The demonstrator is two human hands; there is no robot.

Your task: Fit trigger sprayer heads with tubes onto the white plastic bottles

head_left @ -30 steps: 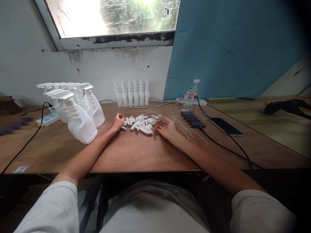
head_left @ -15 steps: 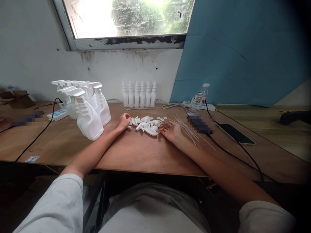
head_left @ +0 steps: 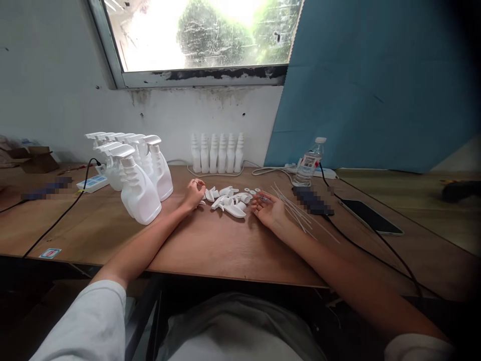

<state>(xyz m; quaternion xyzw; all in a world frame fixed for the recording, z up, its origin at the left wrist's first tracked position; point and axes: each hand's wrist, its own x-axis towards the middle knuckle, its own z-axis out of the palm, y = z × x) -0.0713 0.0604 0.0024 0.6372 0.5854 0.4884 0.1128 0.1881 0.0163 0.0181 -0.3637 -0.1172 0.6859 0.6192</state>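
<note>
A loose pile of white spray-trigger parts (head_left: 233, 209) lies on the wooden table between my hands. My left hand (head_left: 195, 193) rests at the pile's left side, its fingers curled in; whatever they may hold is hidden. To the right of the pile, my right hand (head_left: 268, 209) lies with the palm partly turned up and the fingers bent around a small, partly clear piece (head_left: 264, 199), too small to name. Several flat white rings (head_left: 252, 191) sit just behind the right fingertips. Thin white tubes (head_left: 295, 208) spread out beside that hand.
White spray bottles with trigger heads (head_left: 141, 193) stand together on the left. Several white bottles without triggers (head_left: 218, 154) line the wall. To the right are a clear water bottle (head_left: 308, 163), a phone (head_left: 372, 216) and black cables. A power strip (head_left: 91, 183) lies at left.
The whole view has shifted, so the table appears lower. Both hands keep nearly the same places beside the pile, with only slight finger movement.
</note>
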